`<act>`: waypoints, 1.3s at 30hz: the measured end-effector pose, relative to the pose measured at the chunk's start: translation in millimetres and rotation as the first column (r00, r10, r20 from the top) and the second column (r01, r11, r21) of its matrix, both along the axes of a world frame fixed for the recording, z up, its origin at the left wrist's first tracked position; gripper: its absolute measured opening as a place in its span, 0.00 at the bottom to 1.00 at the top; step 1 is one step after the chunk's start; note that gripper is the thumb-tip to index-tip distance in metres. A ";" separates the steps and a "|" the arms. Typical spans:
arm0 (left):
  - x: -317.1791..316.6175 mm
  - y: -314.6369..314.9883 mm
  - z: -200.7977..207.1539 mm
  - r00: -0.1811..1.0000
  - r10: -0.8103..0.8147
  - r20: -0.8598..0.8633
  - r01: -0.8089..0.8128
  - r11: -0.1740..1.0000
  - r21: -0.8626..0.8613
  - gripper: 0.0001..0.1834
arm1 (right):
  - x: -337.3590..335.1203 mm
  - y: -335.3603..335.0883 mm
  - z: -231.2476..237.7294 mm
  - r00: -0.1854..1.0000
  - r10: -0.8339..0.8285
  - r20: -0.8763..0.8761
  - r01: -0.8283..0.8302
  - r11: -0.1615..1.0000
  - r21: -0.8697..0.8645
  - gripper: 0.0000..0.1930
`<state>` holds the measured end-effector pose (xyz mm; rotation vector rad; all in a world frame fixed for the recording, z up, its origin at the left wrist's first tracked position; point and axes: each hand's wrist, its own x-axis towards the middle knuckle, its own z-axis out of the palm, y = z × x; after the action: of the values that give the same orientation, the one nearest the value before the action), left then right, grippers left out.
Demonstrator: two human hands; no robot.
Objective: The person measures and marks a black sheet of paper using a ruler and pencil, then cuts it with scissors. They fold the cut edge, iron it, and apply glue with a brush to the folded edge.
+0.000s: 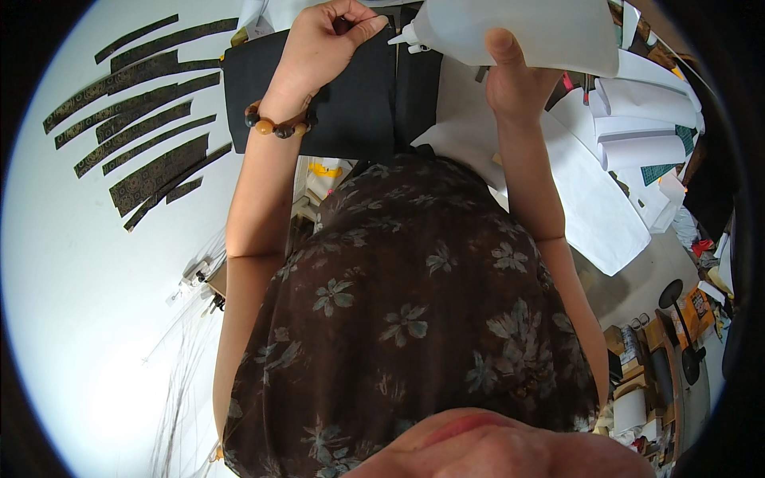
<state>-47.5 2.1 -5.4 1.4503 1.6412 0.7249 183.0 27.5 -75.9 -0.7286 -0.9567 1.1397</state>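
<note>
My right hand point(518, 84) is wrapped around a large translucent white squeeze bottle point(518, 36), its thumb up along the side. The bottle lies tilted nearly flat, and its thin white nozzle points left, close to the edge of a black sheet point(343, 111). At that edge my left hand point(331, 40) is closed, thumb and fingers pinching near the sheet's upper right corner. A narrower black piece point(418, 84) lies just right of the sheet, under the nozzle. Whether it is fabric or board, I cannot tell.
Several dark patterned strips point(159, 171) are spread on the white table point(72, 263) at left. White paper sheets point(590, 191) and rolled paper point(641, 151) lie at right. Below right are a shelf with boxes point(629, 358) and a black stand point(681, 327).
</note>
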 end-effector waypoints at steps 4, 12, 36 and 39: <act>-1.5 -0.5 -2.7 1.000 0.003 0.012 -0.004 1.000 0.012 0.07 | 5.6 -7.4 -12.6 0.999 -0.004 0.050 0.004 1.000 0.004 0.46; 16.9 1.4 9.4 0.983 0.110 0.149 -0.101 0.993 -0.063 0.04 | 9.6 -15.2 -22.0 0.995 -0.024 0.098 0.026 1.000 -0.017 0.48; 22.4 -0.8 10.9 0.981 0.127 0.146 -0.126 0.992 -0.020 0.05 | 32.7 -62.4 -34.5 0.971 0.173 0.162 -0.166 0.984 -0.058 0.50; 22.2 -2.5 10.1 0.978 0.138 0.160 -0.138 0.990 -0.010 0.06 | 14.5 -51.0 47.3 0.946 0.292 -0.139 -0.304 0.950 -0.073 0.49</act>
<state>-25.3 -0.4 4.7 1.2538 1.6277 0.8966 197.5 -23.5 -28.7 -0.5894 -0.9308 1.4873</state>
